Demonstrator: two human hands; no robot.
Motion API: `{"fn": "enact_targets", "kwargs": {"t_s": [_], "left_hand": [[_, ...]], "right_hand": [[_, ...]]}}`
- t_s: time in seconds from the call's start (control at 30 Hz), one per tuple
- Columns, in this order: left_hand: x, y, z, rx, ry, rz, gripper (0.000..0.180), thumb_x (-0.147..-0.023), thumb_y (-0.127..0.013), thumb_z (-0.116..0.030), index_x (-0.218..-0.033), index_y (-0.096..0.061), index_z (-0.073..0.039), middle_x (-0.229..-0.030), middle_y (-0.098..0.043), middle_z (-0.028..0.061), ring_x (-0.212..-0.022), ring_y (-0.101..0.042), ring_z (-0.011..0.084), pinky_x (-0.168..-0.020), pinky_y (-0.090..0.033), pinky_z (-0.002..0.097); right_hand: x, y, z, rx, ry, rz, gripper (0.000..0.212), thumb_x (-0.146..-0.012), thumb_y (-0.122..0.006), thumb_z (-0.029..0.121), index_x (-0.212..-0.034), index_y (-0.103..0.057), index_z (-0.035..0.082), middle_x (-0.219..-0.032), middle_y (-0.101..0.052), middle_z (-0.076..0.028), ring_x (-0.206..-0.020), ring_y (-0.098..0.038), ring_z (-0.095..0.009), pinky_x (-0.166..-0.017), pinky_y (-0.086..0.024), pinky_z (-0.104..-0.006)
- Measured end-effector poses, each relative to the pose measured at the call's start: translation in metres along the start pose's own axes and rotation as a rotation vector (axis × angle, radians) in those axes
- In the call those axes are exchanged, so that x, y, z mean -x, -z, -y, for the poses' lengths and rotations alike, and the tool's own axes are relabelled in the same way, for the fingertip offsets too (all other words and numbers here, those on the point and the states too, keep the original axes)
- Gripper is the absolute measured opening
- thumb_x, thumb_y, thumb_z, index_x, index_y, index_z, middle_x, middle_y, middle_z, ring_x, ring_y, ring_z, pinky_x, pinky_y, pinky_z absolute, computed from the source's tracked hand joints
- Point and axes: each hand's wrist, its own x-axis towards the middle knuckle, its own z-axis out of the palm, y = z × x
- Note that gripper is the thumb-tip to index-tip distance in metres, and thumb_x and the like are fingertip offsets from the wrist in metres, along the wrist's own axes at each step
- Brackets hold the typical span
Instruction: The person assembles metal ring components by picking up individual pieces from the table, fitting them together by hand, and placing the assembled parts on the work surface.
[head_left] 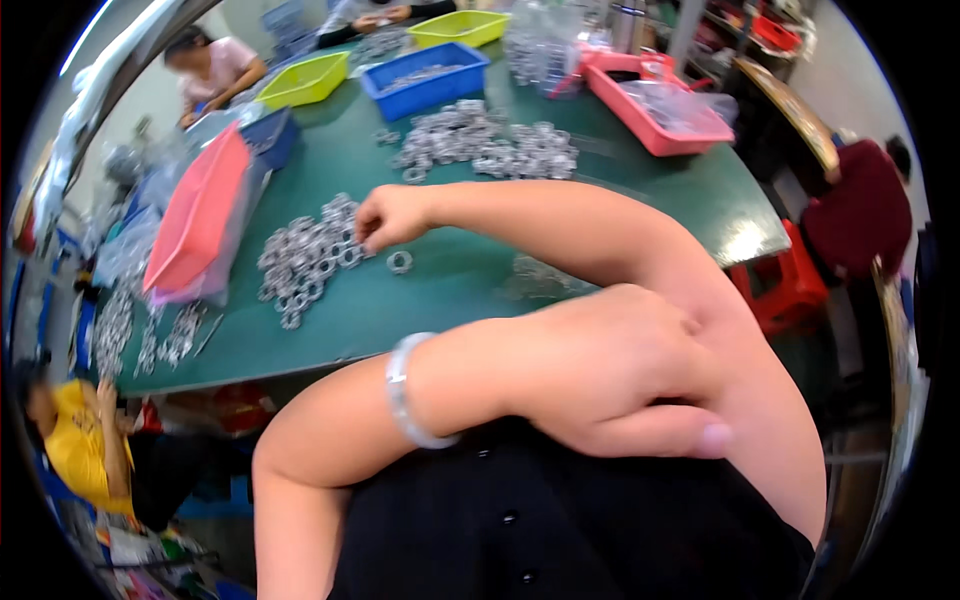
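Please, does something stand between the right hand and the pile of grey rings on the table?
Nothing visible does. The right hand is at the right edge of the pile of grey rings; one loose ring lies close by, not in between.

right hand (pixel 390 217) at grey rings (pixel 318 240), left hand (pixel 635 365) crossing right arm (pixel 560 215)

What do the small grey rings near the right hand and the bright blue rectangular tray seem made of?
Small grey rings: probably metal, slightly shiny, from silvery highlights; coated plastic possible. Bright blue rectangular tray: likely smooth plastic, from its uniform colour and continuous rim.
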Motion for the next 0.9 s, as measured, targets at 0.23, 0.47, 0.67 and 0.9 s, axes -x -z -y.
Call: {"fn": "enact_targets", "kwargs": {"t_s": [0.23,0.47,0.67,0.9], "left_hand": [[0.003,0.023,-0.005,-0.043,0.093,0.009,0.053,-0.085,-0.044,-0.049,-0.059,-0.050,-0.003,-0.052,-0.046,0.0029,-0.046,-0.049,0.0222,-0.089,-0.040,0.0453],[0.002,0.021,-0.003,0.362,0.171,-0.284,0.037,-0.089,-0.042,-0.028,-0.063,-0.049,-0.002,-0.055,-0.047,0.0056,-0.046,-0.045,0.0161,-0.058,-0.043,0.0271],[0.011,0.027,0.010,0.433,0.408,-0.479,0.051,-0.093,-0.029,-0.039,-0.065,-0.051,-0.002,-0.048,-0.041,-0.0008,-0.042,-0.036,0.0079,-0.048,-0.038,0.0231],[0.002,0.028,0.005,0.593,0.516,-0.357,0.067,-0.090,-0.022,-0.054,-0.064,-0.056,-0.003,-0.045,-0.044,0.0029,-0.037,-0.037,0.0077,-0.037,-0.029,0.0206]], "right_hand": [[-0.024,0.021,0.023,0.022,-0.100,0.010,0.025,-0.068,-0.067,0.018,-0.089,-0.065,0.006,-0.082,-0.065,-0.007,-0.073,-0.060,-0.016,-0.067,-0.048,-0.0299],[0.000,0.024,0.009,0.048,-0.040,-0.023,0.025,-0.071,-0.065,0.015,-0.092,-0.063,0.001,-0.082,-0.064,-0.008,-0.074,-0.060,-0.014,-0.069,-0.048,-0.0273],[-0.007,0.022,0.012,-0.017,-0.076,0.000,0.026,-0.072,-0.064,0.014,-0.094,-0.062,0.000,-0.080,-0.063,-0.007,-0.073,-0.058,-0.012,-0.068,-0.048,-0.0256],[-0.010,0.028,0.005,-0.018,-0.126,0.006,0.024,-0.073,-0.064,0.011,-0.095,-0.061,0.000,-0.080,-0.062,-0.005,-0.072,-0.057,-0.010,-0.066,-0.047,-0.0248]]}}
